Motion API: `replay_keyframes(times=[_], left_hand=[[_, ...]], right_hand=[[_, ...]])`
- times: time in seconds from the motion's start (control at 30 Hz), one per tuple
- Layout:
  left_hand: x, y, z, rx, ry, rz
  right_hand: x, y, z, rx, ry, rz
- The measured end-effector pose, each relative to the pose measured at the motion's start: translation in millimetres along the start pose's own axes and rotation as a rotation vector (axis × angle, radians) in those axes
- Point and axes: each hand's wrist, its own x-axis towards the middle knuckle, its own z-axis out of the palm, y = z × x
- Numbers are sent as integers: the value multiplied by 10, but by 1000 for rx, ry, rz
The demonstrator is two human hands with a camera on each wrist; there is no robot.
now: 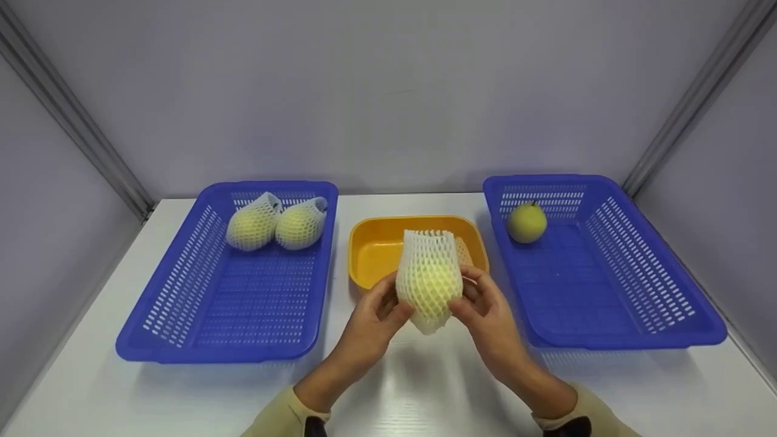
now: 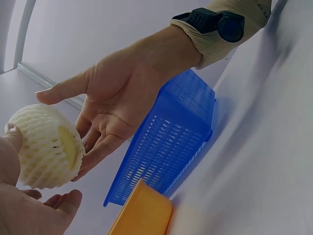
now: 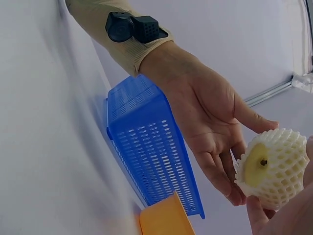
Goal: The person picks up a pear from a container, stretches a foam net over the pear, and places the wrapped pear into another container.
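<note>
Two netted fruits (image 1: 251, 230): far end of your left basket (image 1: 261, 297)
Left hand (image 1: 375, 318): your partly curled fingers grip the left side of the held fruit (image 1: 431, 288)
Orange tub (image 1: 373, 255): beyond your hands
Held fruit: netted, raised above the worktop (image 1: 425, 388)
Right hand (image 1: 493, 321): your partly curled fingers grip its right side
Right basket (image 1: 576, 285): one bare fruit (image 1: 527, 223), far left corner

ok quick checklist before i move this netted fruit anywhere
1. Grip: ok, left hand and right hand both hold the netted fruit.
2. Foam net round the fruit: ok, though the wrist views show a bare patch at one end.
3. Room in left basket: ok, floor shows in front of two netted fruits.
4. All fruit netted: not ok, one bare fruit sits in the right basket.
5. Orange tray contents: cannot tell fully, partly hidden.
</note>
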Motion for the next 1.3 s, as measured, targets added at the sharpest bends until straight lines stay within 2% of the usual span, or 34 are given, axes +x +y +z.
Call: replay_keyframes(times=[0.1,0.33,0.57,0.67,0.8,0.97,1.17,1.3], left_hand=[[-3,-14,-3,0,-9,5],[-3,-26,-47,-8,53,32],[15,-45,-56,-21,114,4],[14,-39,-50,-25,100,-23],[5,-41,-47,-22,43,-56],[0,-43,-43,-29,4,-54],[10,-24,-46,-57,44,-35],[25,-25,-51,-45,96,-31]], right_hand=[[11,9,5,-1,4,13],[43,36,-32,-11,83,-7],[10,44,-23,-6,30,-27],[-5,42,-4,6,17,-20],[-14,38,19,6,21,-1],[0,40,15,-26,38,16],[17,57,-36,-25,76,15],[13,59,-44,-26,56,13]])
